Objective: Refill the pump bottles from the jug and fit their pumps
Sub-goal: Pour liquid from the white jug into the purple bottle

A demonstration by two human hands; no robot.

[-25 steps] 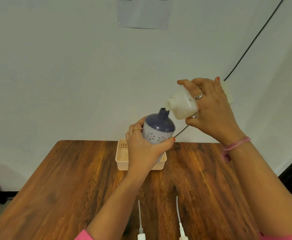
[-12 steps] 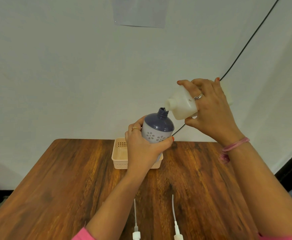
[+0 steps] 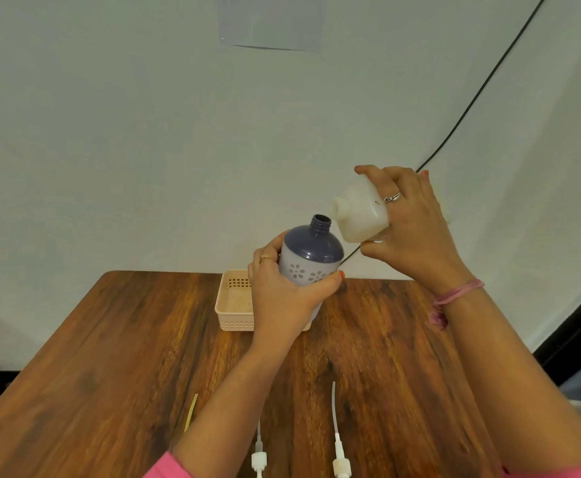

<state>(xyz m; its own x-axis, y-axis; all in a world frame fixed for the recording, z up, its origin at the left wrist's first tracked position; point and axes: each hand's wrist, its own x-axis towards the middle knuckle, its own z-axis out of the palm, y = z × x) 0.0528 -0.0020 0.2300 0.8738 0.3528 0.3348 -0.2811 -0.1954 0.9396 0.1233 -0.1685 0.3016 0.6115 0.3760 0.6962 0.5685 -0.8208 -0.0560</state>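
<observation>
Jug [image 3: 358, 215] tilting in the right hand [image 3: 416, 232], spout beside the open-necked bottle [image 3: 311, 257] the left hand [image 3: 282, 298] is gripping upright above the table [image 3: 109, 357].

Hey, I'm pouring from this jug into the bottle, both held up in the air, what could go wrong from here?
The jug's spout sits beside and above the bottle's narrow neck, not over it, so a pour now would likely run down the bottle or onto the table. Both are held off the table, the bottle in the left hand and the jug in the right hand, so a small wobble could miss. The pumps lie below and might get splashed.
</observation>
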